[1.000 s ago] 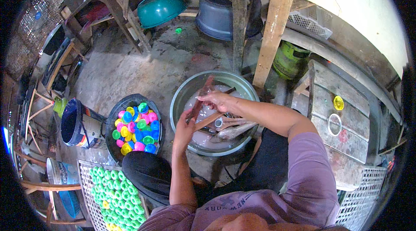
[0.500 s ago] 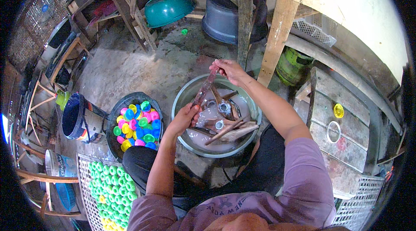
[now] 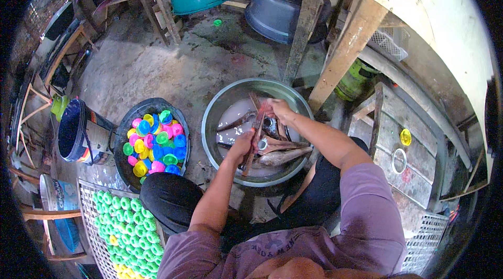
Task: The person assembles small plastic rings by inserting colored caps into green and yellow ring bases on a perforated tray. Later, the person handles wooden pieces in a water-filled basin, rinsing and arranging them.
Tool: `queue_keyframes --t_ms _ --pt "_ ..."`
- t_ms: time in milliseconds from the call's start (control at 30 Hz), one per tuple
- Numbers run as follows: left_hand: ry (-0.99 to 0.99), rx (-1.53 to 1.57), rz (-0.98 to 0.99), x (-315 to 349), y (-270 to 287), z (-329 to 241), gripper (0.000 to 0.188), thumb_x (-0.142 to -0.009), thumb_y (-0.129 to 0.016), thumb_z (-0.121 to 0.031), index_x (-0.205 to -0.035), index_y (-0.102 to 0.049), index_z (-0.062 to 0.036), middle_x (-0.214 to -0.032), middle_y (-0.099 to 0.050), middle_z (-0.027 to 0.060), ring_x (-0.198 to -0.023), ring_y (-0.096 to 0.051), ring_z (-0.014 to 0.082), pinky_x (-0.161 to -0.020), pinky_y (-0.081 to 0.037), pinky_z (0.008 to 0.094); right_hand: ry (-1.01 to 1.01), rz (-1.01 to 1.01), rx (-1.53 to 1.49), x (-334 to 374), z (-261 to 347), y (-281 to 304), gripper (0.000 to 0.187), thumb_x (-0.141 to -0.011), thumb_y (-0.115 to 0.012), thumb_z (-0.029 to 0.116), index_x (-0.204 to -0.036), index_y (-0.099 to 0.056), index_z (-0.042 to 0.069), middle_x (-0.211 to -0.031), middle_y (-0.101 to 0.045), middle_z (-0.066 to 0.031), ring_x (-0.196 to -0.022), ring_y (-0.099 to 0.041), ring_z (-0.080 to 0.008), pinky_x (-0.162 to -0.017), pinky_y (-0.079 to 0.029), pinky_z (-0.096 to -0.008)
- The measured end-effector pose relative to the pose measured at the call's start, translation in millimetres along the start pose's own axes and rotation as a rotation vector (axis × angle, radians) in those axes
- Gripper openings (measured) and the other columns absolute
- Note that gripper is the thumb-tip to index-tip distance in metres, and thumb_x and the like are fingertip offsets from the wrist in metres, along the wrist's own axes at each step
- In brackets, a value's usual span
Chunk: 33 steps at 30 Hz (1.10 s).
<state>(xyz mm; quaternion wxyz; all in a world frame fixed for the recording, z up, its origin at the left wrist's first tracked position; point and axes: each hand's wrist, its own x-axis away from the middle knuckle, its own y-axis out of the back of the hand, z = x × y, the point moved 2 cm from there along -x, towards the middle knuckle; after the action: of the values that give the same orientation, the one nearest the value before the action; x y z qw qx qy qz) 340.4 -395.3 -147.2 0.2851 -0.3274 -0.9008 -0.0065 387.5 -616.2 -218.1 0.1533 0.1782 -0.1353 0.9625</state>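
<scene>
A grey-green basin (image 3: 210, 159) with cloudy whitish water stands in front of me. In it lie several brown, wood-like blades (image 3: 285, 157) and a pale round metal ring (image 3: 262, 144). My left hand (image 3: 244, 145) is low over the basin, its fingers closed round a narrow brown stick-like piece (image 3: 248, 163). Higher up and to the right, my right hand (image 3: 280, 111) is closed on a reddish strip (image 3: 265, 107), smeared by motion. The two hands are close together, and where their pieces cross cannot be made out.
Left of the basin, a dark tub (image 3: 124, 171) holds colourful plastic cups. Beside it stand a dark bucket (image 3: 73, 132) and a white crate (image 3: 89, 211) with green ring-shaped pieces. A low wooden bench (image 3: 414, 171) is at right; table legs (image 3: 346, 48) rise behind the basin.
Both hands have come lower into the basin, the right one most, and closer together. The reddish strip, stretched above the rim before, is now down among the blades. The view has shifted slightly.
</scene>
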Motion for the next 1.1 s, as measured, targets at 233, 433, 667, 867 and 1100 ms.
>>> queue_keyframes --t_ms 233,433,667,867,1100 --pt "0.084 0.468 0.063 -8 31 -4 0.05 -0.095 -0.034 -0.059 -0.102 -0.046 -0.0109 -0.063 -0.045 -0.0008 -0.042 -0.035 0.005 -0.037 -0.029 0.0198 -0.377 -0.285 0.167 -31 -105 110 0.016 -0.088 -0.054 0.02 -0.081 -0.062 0.008 -0.069 -0.059 -0.0057 -0.05 -0.052 -0.0166 -0.042 -0.039 -0.0284" --pt "0.162 0.692 0.168 -2 39 -4 0.055 -0.093 -0.037 -0.061 -0.116 -0.048 -0.0127 -0.071 -0.043 -0.0012 -0.046 -0.033 0.0053 -0.037 -0.028 0.0188 -0.541 -0.038 0.764 -3 -113 93 0.016 -0.086 -0.053 0.018 -0.072 -0.057 0.011 -0.063 -0.055 -0.0045 -0.045 -0.047 -0.0169 -0.039 -0.036 -0.0281" --pt "0.076 0.775 0.14 -13 45 0 0.048 -0.099 -0.033 -0.049 -0.129 -0.048 -0.0139 -0.082 -0.047 0.0015 -0.058 -0.04 0.0079 -0.043 -0.035 0.0192 -0.792 0.712 0.009 21 43 7 0.024 -0.092 -0.052 0.019 -0.071 -0.055 0.007 -0.066 -0.054 -0.0023 -0.058 -0.053 -0.0146 -0.049 -0.042 -0.0305" --pt "0.013 0.579 0.128 -15 21 -20 0.065 -0.093 -0.021 -0.065 -0.102 -0.053 -0.0093 -0.068 -0.047 0.0014 -0.051 -0.044 0.0085 -0.035 -0.033 0.0197 0.77 0.507 0.969 121 69 -101 0.044 -0.101 -0.034 0.035 -0.129 -0.05 0.005 -0.129 -0.051 -0.0195 -0.125 -0.045 -0.0352 -0.105 -0.032 -0.0489" --pt "0.041 0.298 0.31 1 10 -34 0.081 -0.088 -0.006 -0.072 -0.099 -0.052 -0.007 -0.07 -0.053 0.0062 -0.046 -0.038 0.0087 -0.034 -0.03 0.0209 1.073 0.063 1.523 107 88 -77 0.048 -0.099 -0.033 0.036 -0.132 -0.046 0.004 -0.139 -0.041 -0.0163 -0.137 -0.024 -0.0381 -0.112 -0.007 -0.0585"
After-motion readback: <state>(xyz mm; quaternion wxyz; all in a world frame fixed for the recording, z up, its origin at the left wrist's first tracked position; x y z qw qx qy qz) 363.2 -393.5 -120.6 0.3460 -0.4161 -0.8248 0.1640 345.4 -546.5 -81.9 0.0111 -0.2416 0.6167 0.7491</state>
